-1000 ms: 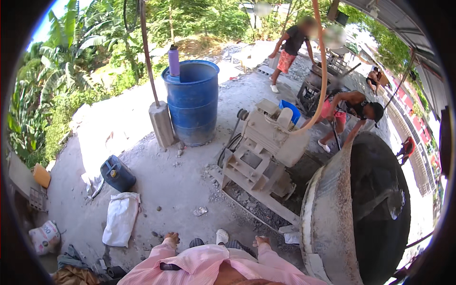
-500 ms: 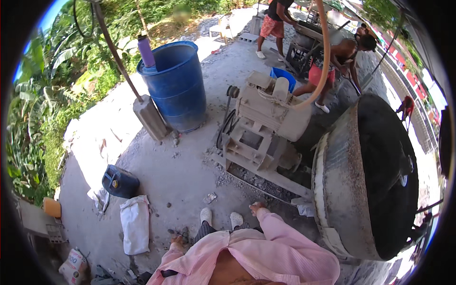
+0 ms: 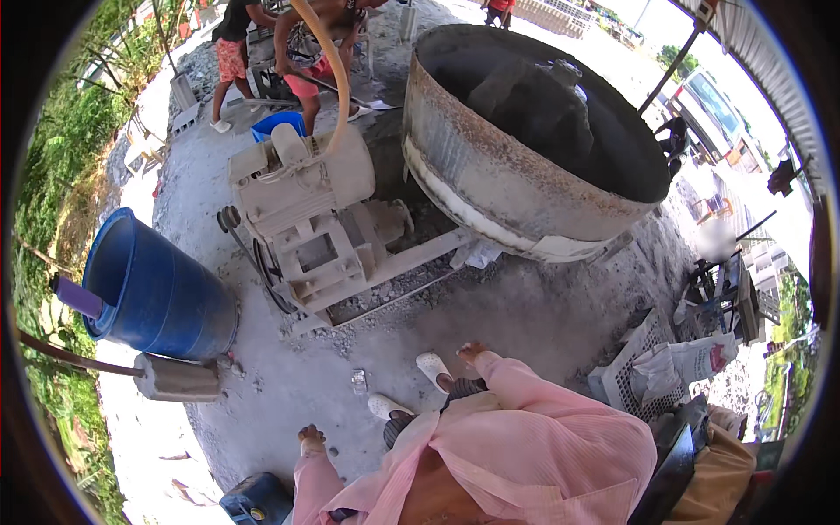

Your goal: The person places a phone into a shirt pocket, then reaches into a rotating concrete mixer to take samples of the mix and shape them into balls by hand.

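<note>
My left hand (image 3: 311, 434) hangs low at my side over the concrete floor, empty, its fingers loosely apart. The nearest thing to it is a dark blue jerrycan (image 3: 257, 500) with a yellowish cap, lower left. My right hand (image 3: 472, 352) hangs ahead of my body, also empty with loose fingers, touching nothing. Beyond it stands a big round mixer drum (image 3: 525, 188), rusty at the rim, with dark grey material inside. To the drum's left sits a dusty motor (image 3: 302, 188) on a metal frame (image 3: 385, 273).
At left stands a blue barrel (image 3: 171, 284) with a purple container (image 3: 77, 297) at its rim, beside a concrete-footed post (image 3: 179, 378). Two people work at the back near a blue tub (image 3: 278, 125); one holds a long-handled tool. A perforated crate (image 3: 632, 372) and sacks (image 3: 687, 360) lie right.
My view has swung right, and my feet are now in a stepping stance. The drum and motor appear further left and higher. The crate and sacks have come into view. Both hands stay empty.
</note>
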A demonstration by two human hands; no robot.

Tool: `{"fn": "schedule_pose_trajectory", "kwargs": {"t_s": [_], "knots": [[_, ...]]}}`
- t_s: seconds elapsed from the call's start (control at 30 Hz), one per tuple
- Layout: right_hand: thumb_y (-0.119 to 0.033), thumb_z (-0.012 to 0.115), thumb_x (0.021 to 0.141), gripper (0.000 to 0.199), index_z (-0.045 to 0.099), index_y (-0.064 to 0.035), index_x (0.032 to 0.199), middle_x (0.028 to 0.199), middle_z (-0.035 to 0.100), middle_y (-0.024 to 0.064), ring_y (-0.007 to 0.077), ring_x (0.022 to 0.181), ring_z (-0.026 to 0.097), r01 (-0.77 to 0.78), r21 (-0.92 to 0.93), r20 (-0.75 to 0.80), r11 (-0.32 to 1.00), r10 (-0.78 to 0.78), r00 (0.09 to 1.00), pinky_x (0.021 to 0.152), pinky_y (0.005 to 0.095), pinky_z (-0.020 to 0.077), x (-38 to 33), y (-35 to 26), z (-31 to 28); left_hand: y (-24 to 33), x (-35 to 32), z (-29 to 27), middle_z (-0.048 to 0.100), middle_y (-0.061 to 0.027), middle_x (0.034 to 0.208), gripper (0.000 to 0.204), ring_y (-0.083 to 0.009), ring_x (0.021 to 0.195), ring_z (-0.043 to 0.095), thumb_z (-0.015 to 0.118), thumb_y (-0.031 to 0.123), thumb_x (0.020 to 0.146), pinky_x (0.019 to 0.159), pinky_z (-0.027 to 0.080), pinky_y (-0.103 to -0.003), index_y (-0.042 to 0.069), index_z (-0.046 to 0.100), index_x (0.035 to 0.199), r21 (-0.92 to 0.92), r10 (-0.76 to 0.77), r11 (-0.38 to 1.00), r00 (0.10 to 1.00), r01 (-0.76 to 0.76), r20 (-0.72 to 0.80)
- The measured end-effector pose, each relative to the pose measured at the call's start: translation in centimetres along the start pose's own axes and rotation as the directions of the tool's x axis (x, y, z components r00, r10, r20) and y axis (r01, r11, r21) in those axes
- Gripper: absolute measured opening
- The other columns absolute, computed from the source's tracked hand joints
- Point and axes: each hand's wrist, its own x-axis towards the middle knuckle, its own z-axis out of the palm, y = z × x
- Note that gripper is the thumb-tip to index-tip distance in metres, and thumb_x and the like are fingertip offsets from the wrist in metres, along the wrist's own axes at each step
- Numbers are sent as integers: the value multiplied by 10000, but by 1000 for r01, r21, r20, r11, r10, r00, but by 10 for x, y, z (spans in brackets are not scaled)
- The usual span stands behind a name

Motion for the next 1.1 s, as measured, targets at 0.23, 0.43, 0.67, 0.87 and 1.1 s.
{"fn": "schedule_pose_trajectory", "kwargs": {"t_s": [0.23, 0.43, 0.67, 0.87, 1.1], "knots": [[-246, 684, 841, 304, 662, -185, 1138, 1249, 636, 36, 293, 1186, 594, -338, 198, 160, 920, 310, 937, 925, 468, 518, -82, 59, 62, 127, 23, 71, 602, -73, 730, 109, -171, 523, 500, 550, 261, 910, 406, 303, -316, 169, 506, 949, -263, -8, 965, 996, -17, -93], [-220, 652, 820, 262, 707, -100, 1046, 1031, 718, 103, 257, 896, 713, -425, 824, 566, -374, 549, 615, 760, 386, 584, -156, 93, 92, 103, -25, 220, 564, -71, 647, 159, -183, 513, 520, 573, 223, 898, 399, 337, -329, 78, 522, 938, 72, -15, 997, 999, 12, 41], [-247, 647, 844, 343, 682, 21, 1055, 896, 724, 182, 286, 736, 720, -315, 744, 659, -589, 572, 488, 680, 386, 574, -269, 190, 219, 54, -45, 432, 593, -70, 706, 234, -192, 574, 570, 561, 250, 896, 490, 451, -339, 40, 620, 981, 338, 393, 753, 798, -565, 456], [-232, 632, 866, 420, 603, 36, 1188, 956, 718, 200, 320, 820, 720, -189, 657, 721, -730, 535, 442, 731, 393, 579, -334, 252, 294, 127, -105, 635, 666, -75, 862, 326, -176, 666, 638, 538, 333, 925, 512, 477, -306, 76, 634, 1102, 598, 116, 686, 874, -414, 471], [-292, 652, 884, 363, 620, -36, 1140, 910, 722, 133, 269, 789, 708, 58, 669, 651, -741, 622, 436, 618, 399, 549, -366, 262, 367, 147, -153, 852, 703, -115, 1022, 391, -207, 778, 697, 513, 364, 946, 537, 510, -315, 77, 600, 1196, 792, -146, 322, 800, -518, 582]]}}
